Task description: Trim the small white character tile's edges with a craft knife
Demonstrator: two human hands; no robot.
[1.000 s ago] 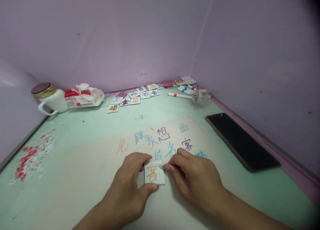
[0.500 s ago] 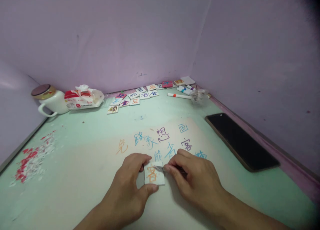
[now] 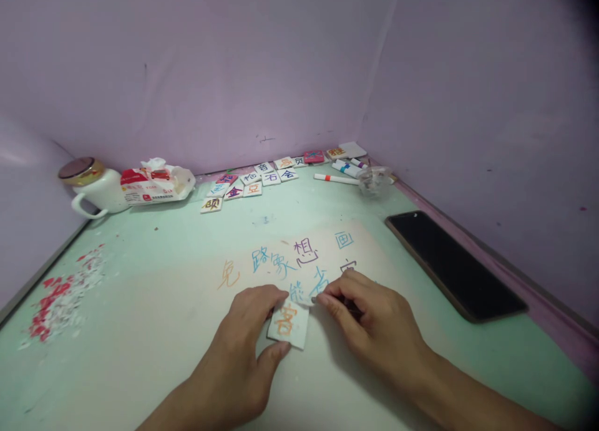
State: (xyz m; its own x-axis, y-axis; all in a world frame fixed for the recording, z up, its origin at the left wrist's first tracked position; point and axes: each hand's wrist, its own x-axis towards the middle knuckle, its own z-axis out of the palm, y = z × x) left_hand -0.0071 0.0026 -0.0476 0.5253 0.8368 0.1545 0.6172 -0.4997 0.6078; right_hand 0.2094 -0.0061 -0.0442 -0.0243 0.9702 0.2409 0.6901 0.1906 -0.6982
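Observation:
A white square tile with an orange character on it lies on the table, turned slightly clockwise. My left hand grips it by its left side, thumb at the lower edge and fingers at the upper corner. My right hand pinches a small craft knife, its handle mostly hidden in the fingers. The knife's blade reaches to the tile's top edge; whether it touches is hard to see. Orange, blue and purple characters are written on the tabletop just beyond my hands.
A black phone lies at the right. At the back stand a white lidded mug and a tissue pack, with several character tiles, markers and a clear plastic container. Red and white shavings litter the left side.
The tile has turned a little clockwise under my left hand. My right hand has shifted slightly up and right, bringing the blade from the character to the tile's top edge.

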